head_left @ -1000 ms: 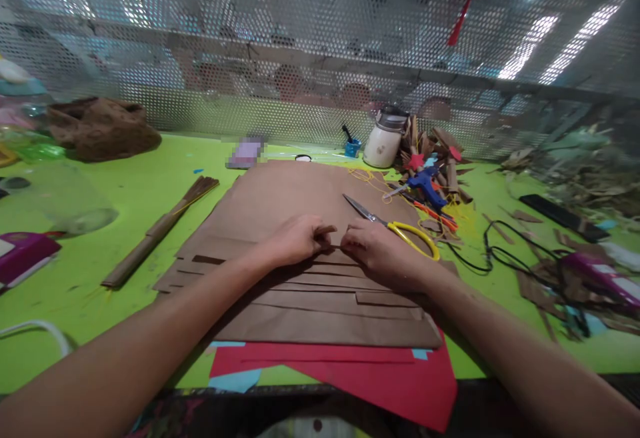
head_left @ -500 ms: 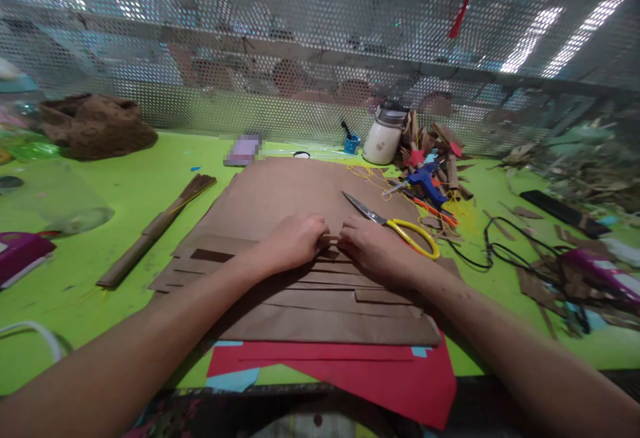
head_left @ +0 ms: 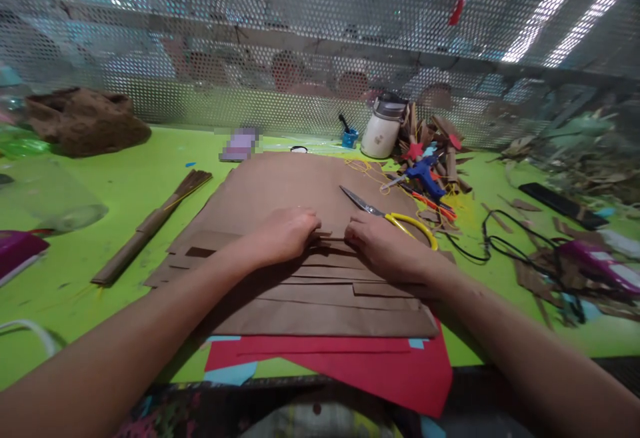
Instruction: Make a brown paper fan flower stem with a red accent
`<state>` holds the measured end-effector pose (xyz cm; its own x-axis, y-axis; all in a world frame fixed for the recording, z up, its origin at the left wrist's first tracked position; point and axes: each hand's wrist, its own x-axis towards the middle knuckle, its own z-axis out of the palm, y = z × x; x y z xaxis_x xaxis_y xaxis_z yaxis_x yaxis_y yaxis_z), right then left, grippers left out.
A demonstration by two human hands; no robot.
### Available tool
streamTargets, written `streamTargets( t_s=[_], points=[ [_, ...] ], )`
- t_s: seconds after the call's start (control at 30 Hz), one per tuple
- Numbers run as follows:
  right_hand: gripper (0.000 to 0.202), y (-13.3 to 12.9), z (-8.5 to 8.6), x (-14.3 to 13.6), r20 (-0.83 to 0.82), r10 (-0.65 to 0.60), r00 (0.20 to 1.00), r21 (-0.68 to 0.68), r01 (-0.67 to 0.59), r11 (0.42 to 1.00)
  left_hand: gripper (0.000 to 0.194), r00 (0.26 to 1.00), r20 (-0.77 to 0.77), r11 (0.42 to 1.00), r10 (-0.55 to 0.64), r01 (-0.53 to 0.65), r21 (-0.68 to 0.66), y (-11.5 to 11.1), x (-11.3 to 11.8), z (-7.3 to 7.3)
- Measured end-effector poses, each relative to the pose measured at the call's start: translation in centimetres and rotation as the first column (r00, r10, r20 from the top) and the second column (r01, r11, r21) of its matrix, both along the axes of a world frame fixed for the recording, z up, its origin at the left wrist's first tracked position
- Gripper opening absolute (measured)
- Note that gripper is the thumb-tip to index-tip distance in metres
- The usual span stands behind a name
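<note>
Cam view, both hands over the lime-green desk [head_left: 117, 188]. My L hand [head_left: 290, 233] is closed, fingertips tog. on the L end of a narrow brown paper strip [head_left: 334, 240]; my R hand [head_left: 375, 243] is curled w/ fingertips pinched on the R end. Strip runs approx. level betw. the two, just above the stack of flat brown paper pieces [head_left: 280, 188], near its middle. Exact finger contact partly hidden.

Yellow-handled metal scissors [head_left: 384, 215] lie on the stack, just beyond R hand, tips pointing away & L. Red paper sheet [head_left: 395, 378] sticks out under the near edge, w/ lt-blue paper bits [head_left: 233, 374] beside it.

L side: long brown paper roll [head_left: 145, 235] w/ yellow string, lying at a slant; brown cloth bag [head_left: 85, 123] at far L.

Far R: blue glue gun [head_left: 425, 175] near a heap of brown paper scraps & rolls; white jar w/ grey lid [head_left: 379, 137] upright, sm. blue pot [head_left: 349, 138] next to it. Black cord [head_left: 486, 233] loops on desk, R side.
</note>
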<state>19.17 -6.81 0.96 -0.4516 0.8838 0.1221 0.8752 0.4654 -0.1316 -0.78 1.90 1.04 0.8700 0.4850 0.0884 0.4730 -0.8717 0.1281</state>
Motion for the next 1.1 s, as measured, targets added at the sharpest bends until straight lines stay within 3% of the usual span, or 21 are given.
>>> streamTargets(
  t_s=[0.37, 0.6, 0.7, 0.9, 1.1],
  points=[
    [0.013, -0.5, -0.35, -0.24, 0.192, 0.039, 0.981, 0.123, -0.064, 0.99, 0.024, 0.999, -0.021, 0.994, -0.028, 0.026, -0.106, 0.41, -0.79, 0.4],
    [0.018, -0.95, -0.24, -0.87, 0.25, 0.057, 0.966, 0.202, -0.11, 0.973, 0.017, 1.0, 0.024, 0.994, -0.015, 0.017, -0.105, 0.25, -0.66, 0.31],
    [0.015, -0.95, -0.53, -0.71, 0.23, 0.028, 0.973, 0.208, -0.077, 0.975, 0.01, 0.998, 0.064, 0.978, 0.022, -0.008, -0.21, 0.1, -0.39, 0.62],
    [0.005, -0.98, -0.66, -0.33, 0.157, 0.001, 0.988, 0.26, -0.042, 0.965, 0.025, 0.971, 0.182, 0.804, 0.157, -0.018, -0.594, 0.13, 0.17, 0.95],
    [0.005, -1.01, 0.2, -0.5, 0.093, 0.022, 0.995, 0.287, -0.048, 0.957, 0.026, 0.94, 0.199, 0.592, 0.277, -0.004, -0.806, -0.04, -0.06, 0.99]
  ],
)
